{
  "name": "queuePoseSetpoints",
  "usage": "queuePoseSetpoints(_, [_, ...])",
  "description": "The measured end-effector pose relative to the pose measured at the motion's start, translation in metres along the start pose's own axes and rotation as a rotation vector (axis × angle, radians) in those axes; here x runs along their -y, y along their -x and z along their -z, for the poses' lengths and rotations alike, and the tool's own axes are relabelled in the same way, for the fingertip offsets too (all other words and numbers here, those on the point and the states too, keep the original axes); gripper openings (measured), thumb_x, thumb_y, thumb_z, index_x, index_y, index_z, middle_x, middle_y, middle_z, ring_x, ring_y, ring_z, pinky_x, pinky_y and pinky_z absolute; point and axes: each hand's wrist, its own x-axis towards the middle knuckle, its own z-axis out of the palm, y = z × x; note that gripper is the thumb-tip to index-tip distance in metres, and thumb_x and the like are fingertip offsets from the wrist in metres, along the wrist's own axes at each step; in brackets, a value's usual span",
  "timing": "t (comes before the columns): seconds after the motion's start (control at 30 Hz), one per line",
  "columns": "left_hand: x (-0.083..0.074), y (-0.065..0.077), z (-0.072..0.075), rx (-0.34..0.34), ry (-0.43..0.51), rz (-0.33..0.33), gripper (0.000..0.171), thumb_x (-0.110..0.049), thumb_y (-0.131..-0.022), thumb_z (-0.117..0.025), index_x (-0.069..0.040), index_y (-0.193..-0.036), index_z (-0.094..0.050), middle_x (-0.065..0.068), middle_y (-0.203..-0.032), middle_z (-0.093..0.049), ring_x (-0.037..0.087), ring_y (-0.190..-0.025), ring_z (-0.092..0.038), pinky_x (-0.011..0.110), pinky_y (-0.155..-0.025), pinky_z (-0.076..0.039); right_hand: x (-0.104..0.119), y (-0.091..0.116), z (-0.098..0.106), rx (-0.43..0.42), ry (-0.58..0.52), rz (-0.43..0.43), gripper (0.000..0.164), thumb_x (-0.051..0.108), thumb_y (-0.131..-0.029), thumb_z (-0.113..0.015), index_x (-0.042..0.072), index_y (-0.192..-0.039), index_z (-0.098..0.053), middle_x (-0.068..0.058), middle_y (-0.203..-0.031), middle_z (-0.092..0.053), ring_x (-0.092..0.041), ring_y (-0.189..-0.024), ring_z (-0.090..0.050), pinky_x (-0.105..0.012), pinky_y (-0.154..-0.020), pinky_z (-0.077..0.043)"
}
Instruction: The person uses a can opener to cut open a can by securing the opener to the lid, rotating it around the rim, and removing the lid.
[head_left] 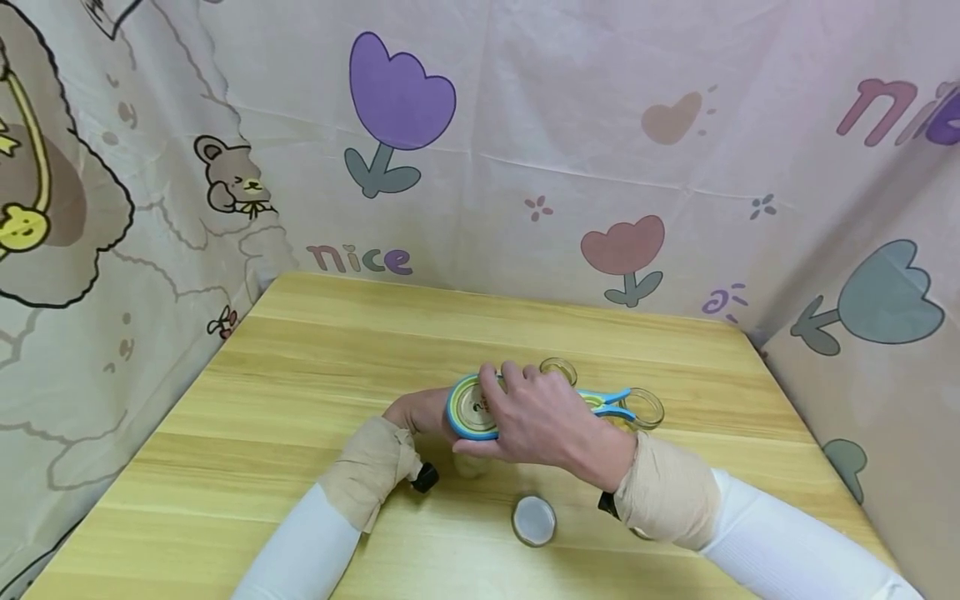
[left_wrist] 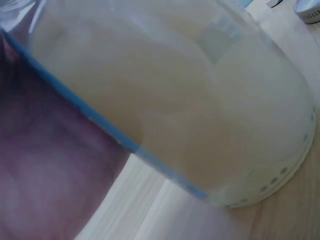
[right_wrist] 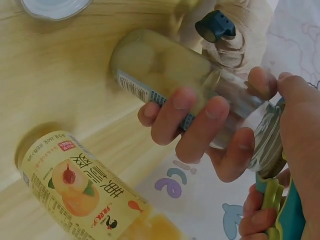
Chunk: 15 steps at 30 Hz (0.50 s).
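A glass jar of pale round fruit [right_wrist: 155, 60] with a metal lid is tilted over the table, my left hand [head_left: 423, 410] wrapped round its body. Its fingers [right_wrist: 215, 107] show curled on the glass in the right wrist view, and the jar fills most of the left wrist view. Across the lid lies a blue and green jar opener [head_left: 472, 408], its round head on top and its two handles [head_left: 611, 400] pointing right. My right hand [head_left: 540, 417] grips the opener from above, thumb and fingers round it. The palm side is hidden in the head view.
A loose jar lid [head_left: 534, 521] lies on the wooden table [head_left: 300, 350], near the front. Right of the hands stands a peach-labelled jar [right_wrist: 80, 185]. Two glass rims, a far one [head_left: 558, 369] and a right one [head_left: 647, 408], show beyond the right hand. Printed cloth [head_left: 480, 167] hangs behind.
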Motion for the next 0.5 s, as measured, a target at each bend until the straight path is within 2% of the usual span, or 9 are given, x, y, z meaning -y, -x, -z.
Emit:
queuePoseSetpoints(0.13, [-0.002, -0.002, -0.001, -0.005, -0.025, 0.007, 0.089, -0.020, -0.084, -0.086, 0.012, -0.148, -0.032, 0.037, -0.143, -0.048, 0.000, -0.124, -0.051, 0.020, -0.114, -0.042, -0.001, 0.001, 0.003, -0.003, 0.022, 0.001, 0.091, 0.093, -0.078, -0.050, 0.011, -0.115, -0.062, -0.002, -0.074, -0.059, -0.019, -0.052, -0.057, -0.030, -0.039, -0.045])
queuePoseSetpoints(0.33, [-0.004, -0.002, -0.002, -0.037, -0.047, 0.053, 0.088, -0.019, -0.085, -0.085, 0.007, -0.151, -0.033, 0.031, -0.147, -0.049, 0.006, -0.125, -0.052, 0.020, -0.113, -0.042, -0.004, 0.000, 0.014, -0.019, 0.056, -0.010, 0.090, 0.094, -0.078, -0.049, 0.012, -0.113, -0.061, 0.000, -0.072, -0.055, -0.018, -0.050, -0.053, -0.031, -0.038, -0.044])
queuePoseSetpoints(0.5, [-0.005, -0.004, -0.002, -0.022, -0.011, 0.041, 0.084, -0.020, -0.084, -0.086, 0.005, -0.149, -0.039, 0.025, -0.141, -0.056, 0.006, -0.123, -0.056, 0.023, -0.113, -0.045, -0.002, 0.005, 0.024, -0.045, 0.057, 0.002, 0.094, 0.094, -0.075, -0.052, 0.010, -0.116, -0.063, -0.002, -0.074, -0.058, -0.019, -0.051, -0.055, -0.031, -0.040, -0.047])
